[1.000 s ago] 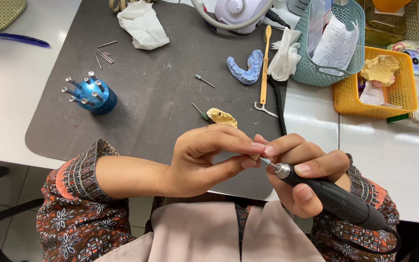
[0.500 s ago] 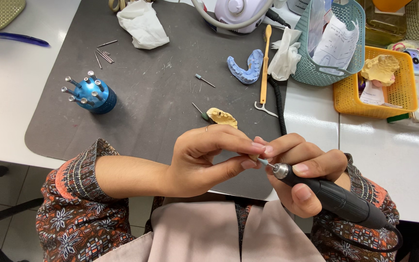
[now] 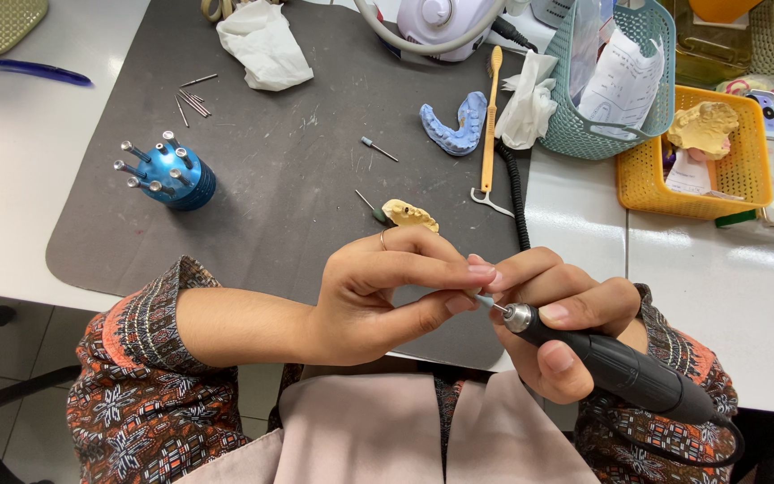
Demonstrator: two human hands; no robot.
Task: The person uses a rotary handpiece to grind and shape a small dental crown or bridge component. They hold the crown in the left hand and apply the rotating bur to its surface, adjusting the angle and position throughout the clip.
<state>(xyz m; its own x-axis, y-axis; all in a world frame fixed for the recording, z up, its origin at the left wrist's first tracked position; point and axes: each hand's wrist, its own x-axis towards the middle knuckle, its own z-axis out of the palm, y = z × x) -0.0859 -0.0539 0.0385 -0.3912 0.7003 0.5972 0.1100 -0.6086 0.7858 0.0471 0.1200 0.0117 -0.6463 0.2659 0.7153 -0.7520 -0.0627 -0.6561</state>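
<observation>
Rotary handpiece [image 3: 611, 363], at 4 o'clock in view, clamped in the right hand [image 3: 566, 314]; its bur meets a small workpiece, mostly hidden, pinched between the left hand [image 3: 378, 300] fingers [image 3: 445, 269]. Yellow dental cast [image 3: 411, 215] at 12 o'clock, blue bur stand [image 3: 176, 179] at 10 on the desk [image 3: 727, 278]. Risk: bur skidding onto fingertips if the pinch loosens.

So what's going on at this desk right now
A person sits at a grey mat, holding a black rotary handpiece in the right hand. The left hand pinches at its bit; whether it holds something small there can't be told. On the mat lie a blue bur stand, a yellowish dental cast, a blue impression and loose burs. Baskets sit to the right.
</observation>
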